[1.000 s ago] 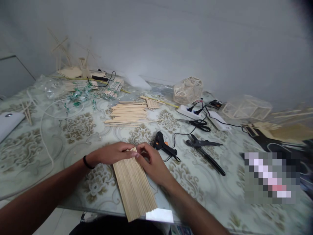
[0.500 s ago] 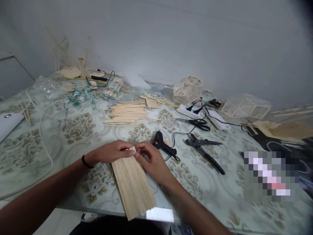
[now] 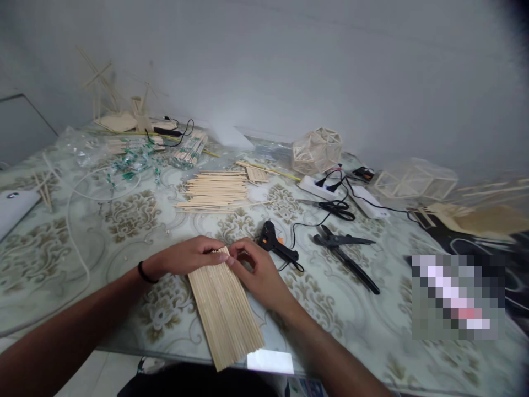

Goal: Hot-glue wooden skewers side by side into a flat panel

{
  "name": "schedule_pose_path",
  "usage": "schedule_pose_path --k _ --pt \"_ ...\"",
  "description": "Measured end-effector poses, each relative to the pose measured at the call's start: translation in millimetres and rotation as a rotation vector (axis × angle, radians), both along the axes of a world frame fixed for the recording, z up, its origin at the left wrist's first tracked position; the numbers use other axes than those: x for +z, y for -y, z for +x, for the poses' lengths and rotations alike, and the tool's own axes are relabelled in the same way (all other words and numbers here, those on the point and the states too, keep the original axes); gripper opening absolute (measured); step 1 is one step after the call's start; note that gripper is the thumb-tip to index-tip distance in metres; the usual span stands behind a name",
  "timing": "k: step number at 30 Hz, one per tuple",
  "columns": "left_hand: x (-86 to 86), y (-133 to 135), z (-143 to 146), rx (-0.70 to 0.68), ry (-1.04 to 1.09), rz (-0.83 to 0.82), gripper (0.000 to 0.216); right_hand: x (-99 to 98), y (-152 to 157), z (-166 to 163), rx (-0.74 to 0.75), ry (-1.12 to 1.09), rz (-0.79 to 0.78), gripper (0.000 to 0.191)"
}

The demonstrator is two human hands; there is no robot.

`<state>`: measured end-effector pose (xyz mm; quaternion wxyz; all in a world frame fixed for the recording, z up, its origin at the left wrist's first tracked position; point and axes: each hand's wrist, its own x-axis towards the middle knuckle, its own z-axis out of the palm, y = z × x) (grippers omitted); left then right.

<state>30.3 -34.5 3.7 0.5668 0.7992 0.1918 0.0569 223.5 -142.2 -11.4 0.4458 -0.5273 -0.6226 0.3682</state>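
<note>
A flat panel of thin wooden sticks (image 3: 226,314), laid side by side, slants over the table's front edge. My left hand (image 3: 196,256) grips its far end, thumb on top and fingers out of sight at the far edge. Close against it, my right hand (image 3: 250,267) pinches the panel's far right corner, thumb and fingers bent. Just beyond the right hand rests a black glue gun (image 3: 278,245) with its cord. Farther right lie black-handled cutters (image 3: 345,253). A row of loose wooden sticks (image 3: 217,188) is spread beyond my hands.
Black scissors (image 3: 336,209) lie near a white power strip (image 3: 318,187) with plugs and cords. Geometric stick frames (image 3: 317,150) stand by the wall. Packaged stick bundles (image 3: 190,149) and clear plastic wrap (image 3: 80,146) are at the back left. A white cable (image 3: 74,237) curves along the left.
</note>
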Motion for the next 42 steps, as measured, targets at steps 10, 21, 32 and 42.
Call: schedule_pose_path --k 10,21,32,42 --pt "0.2 0.3 1.4 0.010 -0.013 0.015 0.043 1.4 -0.2 0.3 -0.003 0.043 -0.015 0.014" --pt "0.0 0.4 1.2 0.002 -0.027 -0.003 0.044 1.7 0.3 0.9 0.015 0.058 -0.031 0.015" --pt "-2.9 0.1 -0.3 -0.006 -0.010 -0.019 0.043 1.9 -0.8 1.2 0.028 0.059 -0.013 0.012" --pt "-2.6 -1.3 -0.7 -0.010 0.002 -0.041 0.042 0.3 0.1 1.3 0.037 0.022 -0.022 0.014"
